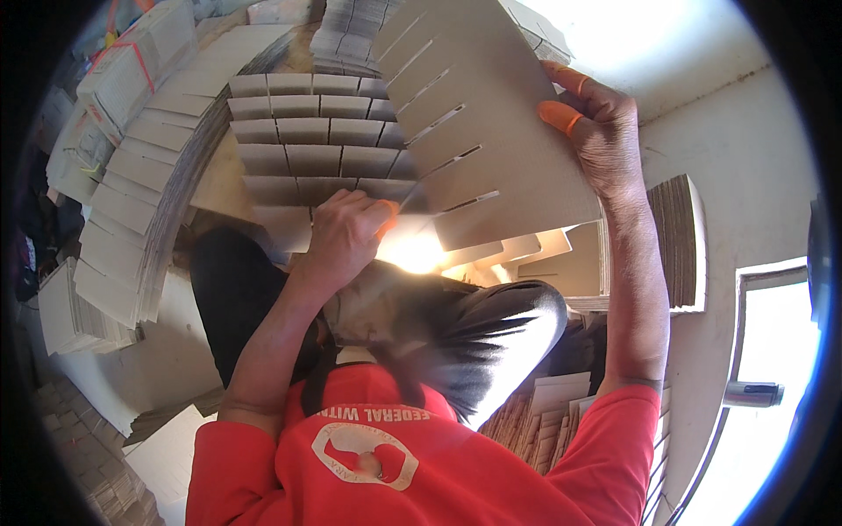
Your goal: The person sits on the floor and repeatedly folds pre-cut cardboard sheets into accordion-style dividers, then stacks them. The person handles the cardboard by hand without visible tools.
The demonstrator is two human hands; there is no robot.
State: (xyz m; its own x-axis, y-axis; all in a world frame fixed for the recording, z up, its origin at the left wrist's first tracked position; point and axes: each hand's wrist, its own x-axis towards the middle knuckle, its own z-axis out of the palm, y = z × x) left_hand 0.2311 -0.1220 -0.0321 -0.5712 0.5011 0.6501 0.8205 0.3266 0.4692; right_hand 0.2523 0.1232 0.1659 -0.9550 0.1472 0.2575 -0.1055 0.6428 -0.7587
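My right hand, with orange finger covers on thumb and fingers, grips the right edge of a large slotted cardboard sheet. The sheet is held tilted, and a row of narrow slots runs along its left side. Closed fingers mark my left hand, also with an orange cover, at the near edge of a cardboard divider grid of crossed strips. What those fingers pinch is hidden, though the grid's strips lie right beside them. The sheet covers the grid's right side.
Long stacks of slotted cardboard curve along the left, beside a bundle tied with red string. More cardboard stacks stand at the right by the wall. My crossed legs are below the grid, near a bright light.
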